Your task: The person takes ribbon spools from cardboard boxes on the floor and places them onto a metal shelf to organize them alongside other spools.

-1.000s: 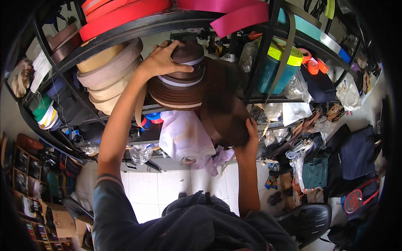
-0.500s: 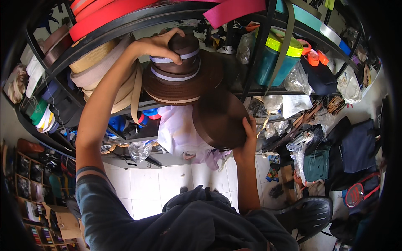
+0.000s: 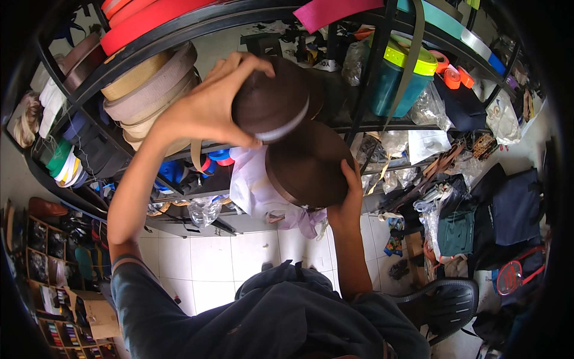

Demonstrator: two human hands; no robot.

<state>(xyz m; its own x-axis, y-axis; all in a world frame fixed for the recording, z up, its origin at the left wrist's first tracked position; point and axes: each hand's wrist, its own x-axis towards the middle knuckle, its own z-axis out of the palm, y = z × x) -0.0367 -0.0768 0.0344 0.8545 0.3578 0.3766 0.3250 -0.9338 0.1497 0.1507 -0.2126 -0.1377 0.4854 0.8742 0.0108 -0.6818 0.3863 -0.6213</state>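
My left hand (image 3: pixel 209 110) grips a stack of brown webbing rolls (image 3: pixel 272 99) from its left side, fingers over the top and thumb at the lower edge. The stack is tilted with a round flat face toward me, and a pale stripe runs along its lower rim. More brown edge shows behind it at the right; how many rolls are there I cannot tell. Just below and touching or overlapping it, a wide brown webbing roll (image 3: pixel 308 164) is held by my right hand (image 3: pixel 350 197), which wraps round its right edge.
A black metal shelf (image 3: pixel 173 27) carries red rolls (image 3: pixel 158 24), beige webbing rolls (image 3: pixel 152 90) and a teal tub with a yellow lid (image 3: pixel 397 81). A white plastic bag (image 3: pixel 248 179) hangs below the brown rolls. A black chair (image 3: pixel 439 305) stands at the lower right.
The brown stack that stood upright on the shelf is now lifted nearer and tilted in my left hand. The roll in my right hand has shifted slightly left.
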